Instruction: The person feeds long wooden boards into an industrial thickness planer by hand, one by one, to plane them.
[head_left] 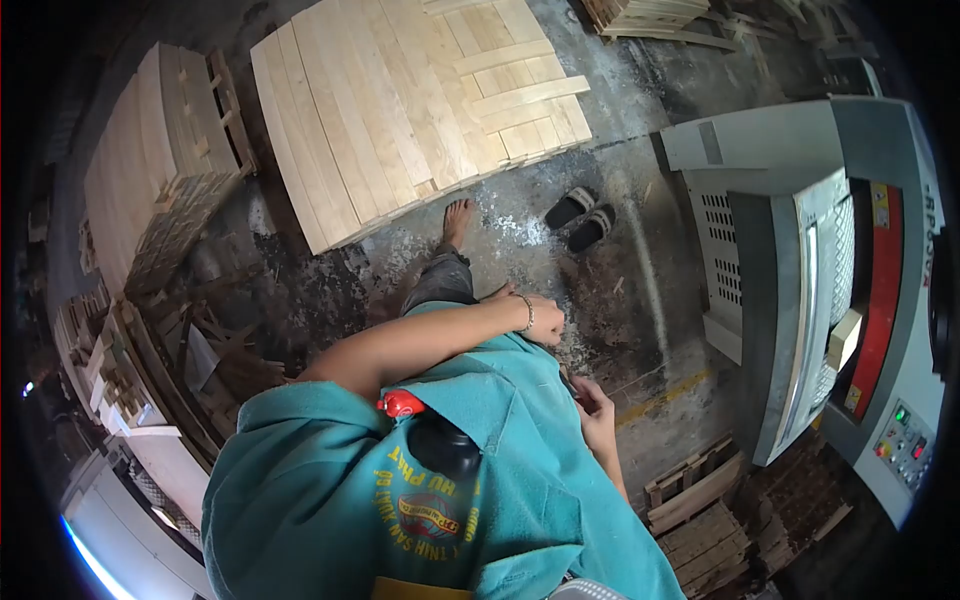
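Note:
My left hand (543,320), with a bracelet at its wrist, reaches across my body to the lower edge of the teal shirt (500,400). Its back faces up and its fingers curl under, hiding whatever they hold. On the right side of the shirt my right hand (596,408) is bent closed against the cloth, beside a small dark edge that I cannot make out. A red-capped object (401,403) and a black rounded object (443,450) show at the shirt's chest. One bare foot (458,222) stands on the floor ahead.
A large stack of pale boards (390,100) stands ahead, with another board stack (150,160) at left. Black sandals (580,218) lie on the stained floor. A grey machine (770,150) with a control panel (904,445) fills the right. Wooden pallets (700,545) are at lower right.

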